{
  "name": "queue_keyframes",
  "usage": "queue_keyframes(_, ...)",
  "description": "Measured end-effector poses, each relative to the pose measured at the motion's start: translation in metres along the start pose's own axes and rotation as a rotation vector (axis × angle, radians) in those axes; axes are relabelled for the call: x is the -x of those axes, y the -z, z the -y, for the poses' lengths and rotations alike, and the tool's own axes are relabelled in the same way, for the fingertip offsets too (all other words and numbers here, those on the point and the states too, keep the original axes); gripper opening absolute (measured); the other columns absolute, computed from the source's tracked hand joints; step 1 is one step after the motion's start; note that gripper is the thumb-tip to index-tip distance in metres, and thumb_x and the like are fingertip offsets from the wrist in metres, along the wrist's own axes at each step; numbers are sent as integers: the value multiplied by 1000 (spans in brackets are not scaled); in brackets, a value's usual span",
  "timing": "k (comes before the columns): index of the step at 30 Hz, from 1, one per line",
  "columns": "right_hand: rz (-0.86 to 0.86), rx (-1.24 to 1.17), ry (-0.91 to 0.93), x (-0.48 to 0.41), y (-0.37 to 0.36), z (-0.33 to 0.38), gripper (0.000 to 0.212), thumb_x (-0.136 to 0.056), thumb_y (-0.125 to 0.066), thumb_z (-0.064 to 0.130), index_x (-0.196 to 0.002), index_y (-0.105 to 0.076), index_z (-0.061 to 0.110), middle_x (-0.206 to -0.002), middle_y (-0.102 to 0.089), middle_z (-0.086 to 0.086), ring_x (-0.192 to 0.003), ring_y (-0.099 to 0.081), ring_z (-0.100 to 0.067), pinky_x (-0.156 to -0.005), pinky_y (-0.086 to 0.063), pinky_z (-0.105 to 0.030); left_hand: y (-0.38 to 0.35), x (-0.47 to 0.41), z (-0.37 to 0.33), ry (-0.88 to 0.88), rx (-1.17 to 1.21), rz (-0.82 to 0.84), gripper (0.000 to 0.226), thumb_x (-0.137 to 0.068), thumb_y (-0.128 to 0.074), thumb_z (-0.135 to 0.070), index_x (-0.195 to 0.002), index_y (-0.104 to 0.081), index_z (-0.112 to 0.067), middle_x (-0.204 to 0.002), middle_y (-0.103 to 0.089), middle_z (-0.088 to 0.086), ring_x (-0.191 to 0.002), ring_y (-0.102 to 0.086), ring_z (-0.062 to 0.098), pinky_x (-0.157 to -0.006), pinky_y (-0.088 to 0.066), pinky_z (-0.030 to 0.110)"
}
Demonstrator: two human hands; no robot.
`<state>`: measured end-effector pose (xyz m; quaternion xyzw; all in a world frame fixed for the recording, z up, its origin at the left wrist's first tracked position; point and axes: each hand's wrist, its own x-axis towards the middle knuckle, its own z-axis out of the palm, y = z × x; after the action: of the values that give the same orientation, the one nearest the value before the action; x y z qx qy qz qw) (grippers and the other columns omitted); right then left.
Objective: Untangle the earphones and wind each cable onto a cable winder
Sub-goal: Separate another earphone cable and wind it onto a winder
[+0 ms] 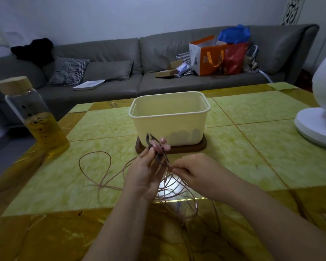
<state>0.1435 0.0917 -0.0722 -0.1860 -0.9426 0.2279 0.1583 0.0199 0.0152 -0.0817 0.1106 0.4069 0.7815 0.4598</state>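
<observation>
A tangle of thin pinkish earphone cables [102,178] lies in loops on the green and yellow table [252,147], in front of me. My left hand [143,176] holds up a bunch of pink earbuds and dark cable ends [158,146] between its fingertips. My right hand [192,170] pinches a cable strand just to the right of that bunch. More loops trail under both hands toward the near table edge. Dark rounded shapes show through the cream tub's wall; what they are cannot be told.
A cream plastic tub [169,119] stands on a dark wooden tray [196,147] just behind my hands. A glass bottle [36,117] with yellow liquid stands at the left, a white fan [320,110] at the right. A grey sofa with bags lies beyond.
</observation>
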Motion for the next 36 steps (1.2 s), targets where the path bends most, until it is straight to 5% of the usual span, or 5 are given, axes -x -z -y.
queue_keyframes(7,-296,-171,-156,6,42,-5,14,-86,-65,33,-75,-69,25,-64,-60,10,-60,-52,6,-58,-41,-11,1,1,8,-283,-744,28,12,-92,-62,-8,-102,-65,-14,-94,-75,7,-94,-71,24,-81,-54,35)
queue_keyframes(18,-362,-541,-287,8,48,-26,19,-84,-69,28,-68,-67,19,-62,-63,11,-52,-53,9,-52,-39,-5,-5,18,-4,-113,-821,474,19,-96,-52,-9,-111,-63,-11,-97,-75,10,-96,-70,20,-75,-50,20)
queue_keyframes(23,-204,-904,-402,5,30,-29,33,-72,-69,43,-75,-65,10,-66,-63,2,-59,-51,-13,-64,-43,-30,-7,19,-5,-34,-506,529,29,-88,-61,-9,-116,-61,0,-102,-72,17,-87,-70,22,-76,-54,24)
queue_keyframes(28,-88,-1232,-509,-2,-8,-15,26,-69,-62,44,-66,-60,18,-51,-38,7,-40,-23,-5,-48,-18,-23,-9,14,-1,73,-194,300,36,-80,-58,-13,-114,-64,-3,-97,-71,9,-85,-68,15,-70,-56,20)
queue_keyframes(36,-144,-833,-379,-8,-28,-5,31,-98,-51,27,-74,-58,9,-53,-41,8,-43,-35,0,-46,-32,-17,-11,8,1,134,142,121,29,-84,-52,-22,-82,-79,-9,-82,-71,1,-76,-65,10,-80,-49,21)
